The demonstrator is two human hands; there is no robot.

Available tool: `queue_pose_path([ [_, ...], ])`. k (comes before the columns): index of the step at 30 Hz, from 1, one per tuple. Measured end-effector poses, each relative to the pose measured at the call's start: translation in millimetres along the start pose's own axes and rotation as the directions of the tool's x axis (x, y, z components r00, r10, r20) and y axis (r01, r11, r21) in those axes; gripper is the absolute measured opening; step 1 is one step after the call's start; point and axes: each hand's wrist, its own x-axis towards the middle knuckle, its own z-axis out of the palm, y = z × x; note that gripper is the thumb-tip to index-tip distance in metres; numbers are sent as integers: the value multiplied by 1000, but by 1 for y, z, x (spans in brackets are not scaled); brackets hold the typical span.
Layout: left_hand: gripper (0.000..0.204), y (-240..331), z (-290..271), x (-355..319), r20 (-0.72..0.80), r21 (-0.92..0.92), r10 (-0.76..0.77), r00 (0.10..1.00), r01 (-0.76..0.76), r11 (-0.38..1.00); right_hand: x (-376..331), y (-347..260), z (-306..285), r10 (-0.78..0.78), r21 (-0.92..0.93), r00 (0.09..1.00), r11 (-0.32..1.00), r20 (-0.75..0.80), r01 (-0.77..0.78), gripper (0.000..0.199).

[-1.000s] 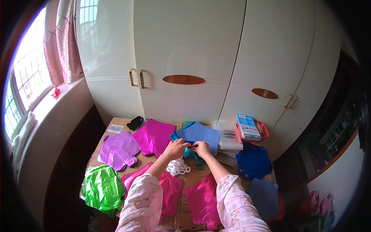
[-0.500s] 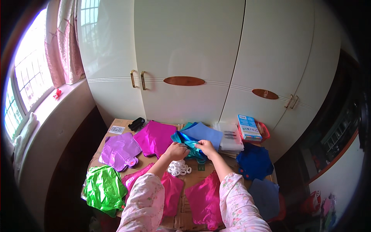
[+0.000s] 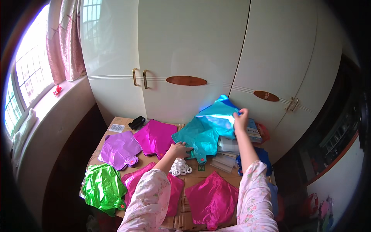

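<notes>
My right hand (image 3: pixel 241 120) is closed on the edge of a flat teal foil balloon (image 3: pixel 218 113) and holds it raised, its blue side partly showing at the top. Below it lies a stack of teal foil balloons (image 3: pixel 199 137) with a rounded tab toward me. My left hand (image 3: pixel 179 150) rests at the near left edge of that stack, fingers stretched out over it. Close to this hand sits a pile of small white rings (image 3: pixel 179 168).
Around lie magenta (image 3: pixel 155 137), lilac (image 3: pixel 119 150), bright green (image 3: pixel 103 189), pink (image 3: pixel 212 199) and dark blue (image 3: pixel 261 157) foil balloons on the cardboard (image 3: pixel 185 181). Clear plastic sleeves (image 3: pixel 224 161) and a blue box (image 3: pixel 253 132) are at the right. White cupboard doors (image 3: pixel 185 46) stand behind.
My right hand has moved up and to the right, lifting the teal foil balloon off the stack. The teal stack now shows beneath. My left hand has stayed nearly in place, its fingers extended.
</notes>
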Motion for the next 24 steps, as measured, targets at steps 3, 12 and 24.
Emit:
queue_pose_path([
  [3, 61, -1, 2, -1, -3, -38, -27, 1000, 27, 999, 19, -60, -25, -239, -85, 970, 968, -41, 235, 4],
  [12, 59, 5, 4, -1, -75, -87, -11, 997, 5, 996, 53, -139, -46, -469, -210, 883, 863, 3, 459, 21],
  [24, 59, -8, -1, -18, -308, -178, -68, 949, 12, 984, -18, -177, 5, -843, -185, 534, 515, 65, 837, 32],
])
